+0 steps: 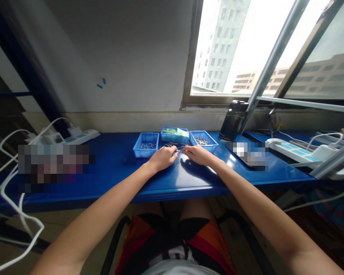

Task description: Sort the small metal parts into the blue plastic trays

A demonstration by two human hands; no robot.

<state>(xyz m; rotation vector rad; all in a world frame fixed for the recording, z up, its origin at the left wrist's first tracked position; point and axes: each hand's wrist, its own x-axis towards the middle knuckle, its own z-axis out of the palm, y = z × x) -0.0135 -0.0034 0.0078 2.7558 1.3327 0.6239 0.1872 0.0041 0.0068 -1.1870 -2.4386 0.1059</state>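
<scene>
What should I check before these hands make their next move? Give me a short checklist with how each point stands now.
1. Piece in the left hand: ok; a small shiny piece shows at the fingertips of the left hand.
2. Right hand gripping it too: cannot tell; its fingertips are close, but the detail is too small.
3. Left bin upright: ok; some thin pieces lie in it.
4. Right bin upright: ok; it holds a heap of thin pieces.
5. All pieces inside bins: not ok; loose pieces lie on the table behind the hands.
6. Bottle away from the hands: ok; it stands apart, near the window.
</scene>
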